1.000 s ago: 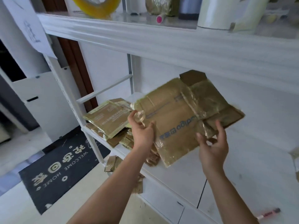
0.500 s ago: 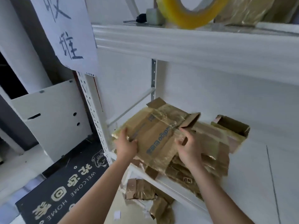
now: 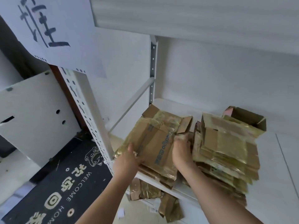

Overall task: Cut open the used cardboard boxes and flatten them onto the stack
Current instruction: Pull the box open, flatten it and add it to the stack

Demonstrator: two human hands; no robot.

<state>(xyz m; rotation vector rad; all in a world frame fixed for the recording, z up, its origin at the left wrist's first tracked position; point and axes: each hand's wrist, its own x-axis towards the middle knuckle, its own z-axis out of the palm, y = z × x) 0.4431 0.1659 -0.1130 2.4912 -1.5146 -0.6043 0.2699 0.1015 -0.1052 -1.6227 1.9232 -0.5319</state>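
Note:
A flattened brown cardboard box [image 3: 155, 139] with blue print and shiny tape lies on a low stack at the left end of the white shelf [image 3: 275, 199]. My left hand [image 3: 127, 157] grips its near left edge, thumb on top. My right hand [image 3: 182, 151] holds its right edge, fingers curled over the flap. To the right rises a taller stack of flattened boxes [image 3: 226, 152]. Behind that stack stands an open, unflattened box [image 3: 246, 117].
A perforated white upright [image 3: 87, 113] bounds the shelf on the left, and an upper shelf board [image 3: 194, 15] hangs overhead. Cardboard scraps [image 3: 148, 191] lie on the floor below. A black welcome mat [image 3: 64, 188] and a white panel [image 3: 35, 117] are at left.
Both hands have lowered the flattened box from mid-air onto the left stack on the shelf. The camera has tilted down and closer.

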